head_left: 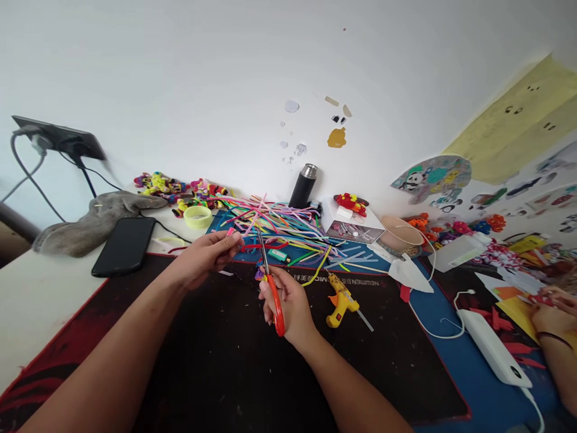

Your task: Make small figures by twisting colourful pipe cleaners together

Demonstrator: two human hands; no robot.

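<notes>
My left hand (208, 255) is closed, with a small bright pink piece (231, 231) showing at the pinched thumb and forefinger; its kind is too small to make out. My right hand (288, 304) grips red-handled scissors (278, 307), blades pointing up and away from me. Beside the scissors, at the fingers of the same hand, shows a small blue, purple and yellow fuzzy thing (260, 272), partly hidden. Both hands are raised above a black desk mat (216, 361). Just beyond them lies a heap of colourful pipe cleaners (279, 219).
A yellow glue gun (340, 300) lies right of my right hand. Behind stand a black flask (303, 186) and a white box (331, 219). A phone (124, 245) and a yellow-green bowl (198, 218) are left. A white power bank (496, 349) and another person's hands (554, 310) are right.
</notes>
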